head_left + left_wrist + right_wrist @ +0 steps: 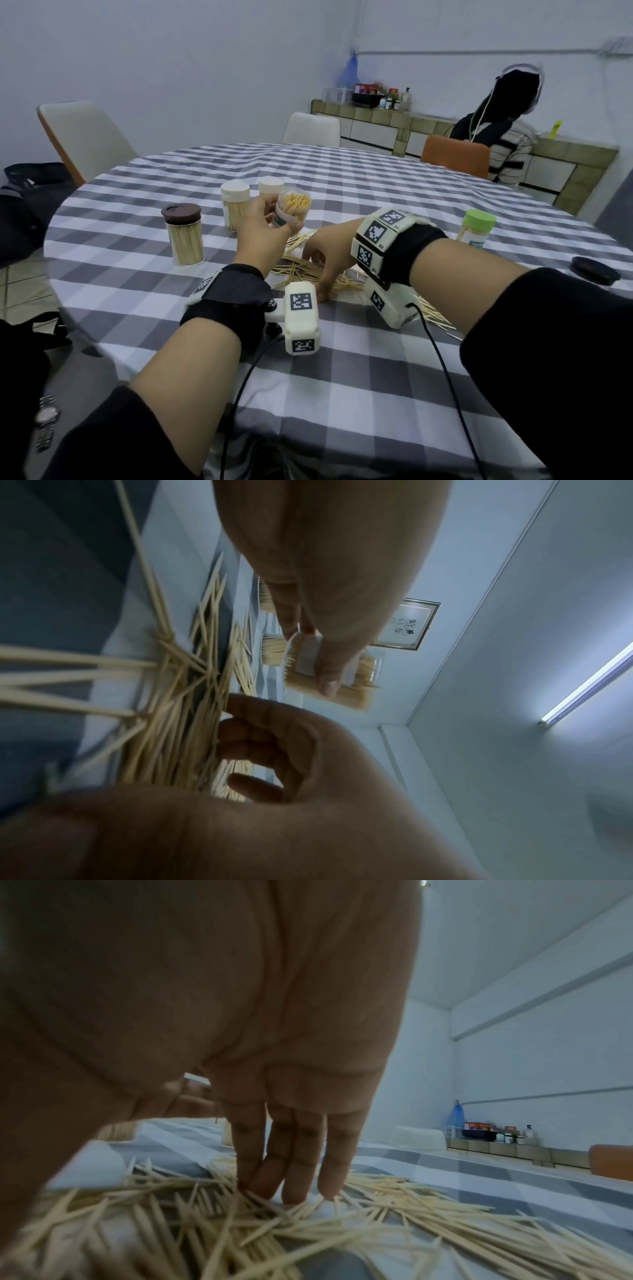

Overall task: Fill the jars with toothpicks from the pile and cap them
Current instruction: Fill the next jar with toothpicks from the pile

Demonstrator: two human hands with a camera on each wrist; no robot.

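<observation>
Head view: left hand [265, 219] grips an uncapped jar [291, 210] of toothpicks, tilted above the checked table [137, 308]. Right hand [329, 253] – fingers straight – presses down into the toothpick pile [308, 1226].

round bench [342, 370] in grey-white check cloth: toothpick pile [308, 270], brown-capped jar [185, 234], two white-capped jars [235, 209], green-capped jar [476, 229], dark lid [595, 270]

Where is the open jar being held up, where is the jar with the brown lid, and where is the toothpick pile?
Open clear plastic jar of toothpicks [293, 211], head view: its side wall.
Clear jar with brown lid [181, 213], head view: the lid.
Loose pile of wooden toothpicks [260, 1229], right wrist view: middle of the pile.
</observation>
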